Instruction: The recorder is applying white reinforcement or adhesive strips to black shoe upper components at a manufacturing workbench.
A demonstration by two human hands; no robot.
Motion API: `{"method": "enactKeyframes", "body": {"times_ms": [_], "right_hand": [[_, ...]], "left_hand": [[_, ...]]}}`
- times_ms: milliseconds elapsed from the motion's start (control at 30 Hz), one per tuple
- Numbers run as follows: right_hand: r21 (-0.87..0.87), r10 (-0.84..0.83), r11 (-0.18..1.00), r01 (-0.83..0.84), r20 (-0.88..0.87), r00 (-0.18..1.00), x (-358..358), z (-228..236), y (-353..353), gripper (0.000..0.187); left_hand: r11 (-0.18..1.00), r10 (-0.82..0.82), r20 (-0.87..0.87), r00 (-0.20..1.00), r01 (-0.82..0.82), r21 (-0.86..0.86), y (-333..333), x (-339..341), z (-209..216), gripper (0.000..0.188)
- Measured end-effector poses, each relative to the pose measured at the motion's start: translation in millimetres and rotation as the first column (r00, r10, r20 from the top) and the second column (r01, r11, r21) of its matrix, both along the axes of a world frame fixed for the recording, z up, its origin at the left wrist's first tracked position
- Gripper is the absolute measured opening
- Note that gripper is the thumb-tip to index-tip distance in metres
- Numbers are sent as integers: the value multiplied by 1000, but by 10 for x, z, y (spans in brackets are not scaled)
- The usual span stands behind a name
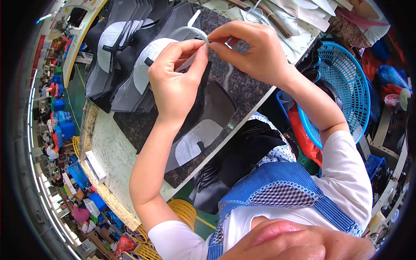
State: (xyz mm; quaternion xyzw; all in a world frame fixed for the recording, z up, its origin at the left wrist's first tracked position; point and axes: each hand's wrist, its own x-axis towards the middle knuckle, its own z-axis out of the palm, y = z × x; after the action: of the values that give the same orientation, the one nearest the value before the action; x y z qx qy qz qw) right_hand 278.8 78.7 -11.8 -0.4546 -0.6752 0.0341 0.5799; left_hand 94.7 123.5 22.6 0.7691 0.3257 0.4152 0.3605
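Observation:
My left hand (pixel 177 80) and my right hand (pixel 253 52) meet above the dark stone slab (pixel 255 93), fingertips pinched close together. Between them is a narrow white strip (pixel 198 31), which curves up and over to the left of the fingertips. A pale tail of strip hangs below my right hand near the slab. Under my left wrist lies a dark, thin shoe-upper-like piece (pixel 219 102) with a whitish patch (pixel 189 151). Just left of my left hand are overlapping stacks of similar black pieces (pixel 134 93) with white patches.
A blue plastic basket (pixel 366 93) stands right of the table, beside red bags. More white strips and brown rods lie at the far table edge. Black pieces (pixel 242 145) rest on my lap. A yellow basket (pixel 182 212) sits below the pale tabletop (pixel 117 147).

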Motion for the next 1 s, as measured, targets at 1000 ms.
{"method": "enactKeyframes", "body": {"times_ms": [1000], "right_hand": [[-69, 90, 992, -104, -181, 979, -151, -162, 5, 16]], "left_hand": [[996, -33, 9, 999, 34, -88, -22, -17, -42, 14]]}}
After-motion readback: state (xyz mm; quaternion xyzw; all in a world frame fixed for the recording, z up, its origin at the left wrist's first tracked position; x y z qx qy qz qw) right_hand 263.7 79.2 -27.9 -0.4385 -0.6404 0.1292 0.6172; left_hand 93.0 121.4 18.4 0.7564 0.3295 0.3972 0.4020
